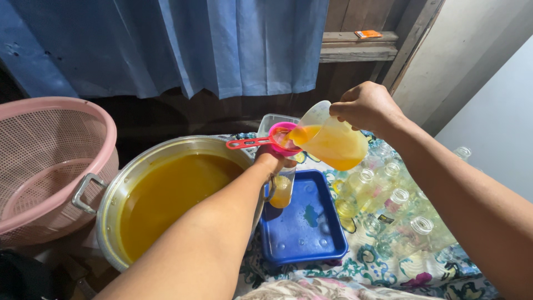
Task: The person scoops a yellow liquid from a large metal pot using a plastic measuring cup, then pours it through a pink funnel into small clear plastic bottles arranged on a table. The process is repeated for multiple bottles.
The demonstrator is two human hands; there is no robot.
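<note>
My right hand (366,105) grips a clear plastic jug (333,141) of orange liquid, tilted so its spout pours into a pink funnel strainer (283,139) with a red handle. My left hand (272,162) is closed around the neck of a clear bottle (282,191) under the funnel; the bottle stands on a blue tray (311,233) and holds a little orange liquid. My left forearm crosses over the rim of a large metal pot (119,191) filled with the same orange liquid.
A pink plastic basket (50,161) sits left of the pot. Several empty clear bottles (397,214) lie on a patterned cloth to the right of the tray. A clear container (272,122) stands behind the funnel. A blue curtain (183,44) hangs behind.
</note>
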